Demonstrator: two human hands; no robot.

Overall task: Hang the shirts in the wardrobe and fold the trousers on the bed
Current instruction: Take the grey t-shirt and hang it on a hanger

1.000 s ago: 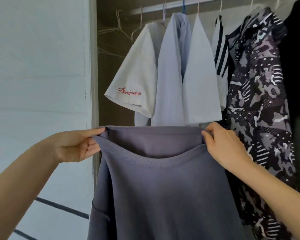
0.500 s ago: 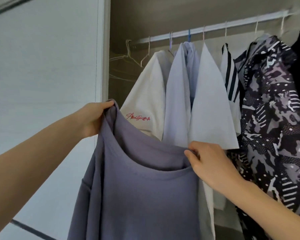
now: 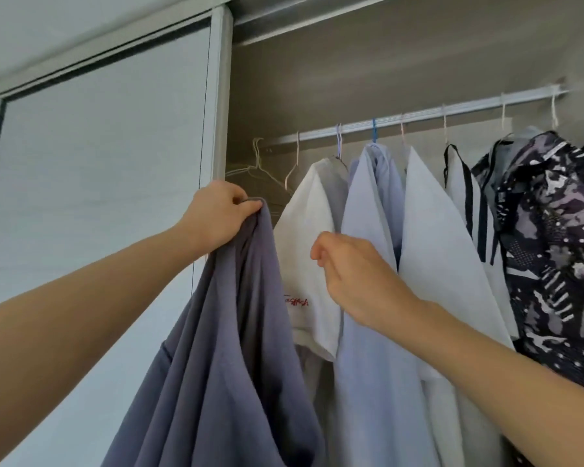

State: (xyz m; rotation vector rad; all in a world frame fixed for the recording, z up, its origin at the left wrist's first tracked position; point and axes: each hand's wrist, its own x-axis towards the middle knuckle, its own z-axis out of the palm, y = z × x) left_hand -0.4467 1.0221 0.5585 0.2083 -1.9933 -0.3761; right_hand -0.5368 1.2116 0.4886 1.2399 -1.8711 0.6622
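Both hands are up near the wardrobe rail (image 3: 418, 116) — the left hand (image 3: 216, 217) grips the grey-purple shirt (image 3: 223, 348) by its bunched top, left of the hanging shirts (image 3: 429, 237); the right hand (image 3: 351, 274), fingers curled on nothing, hovers before them.

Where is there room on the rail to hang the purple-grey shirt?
The roomiest stretch of the rail is at its left end, between the door frame and the white shirt with red writing; only bare wire hangers hang there. From that white shirt rightward to the patterned shirt, the clothes hang packed shoulder to shoulder, so it is crowded.
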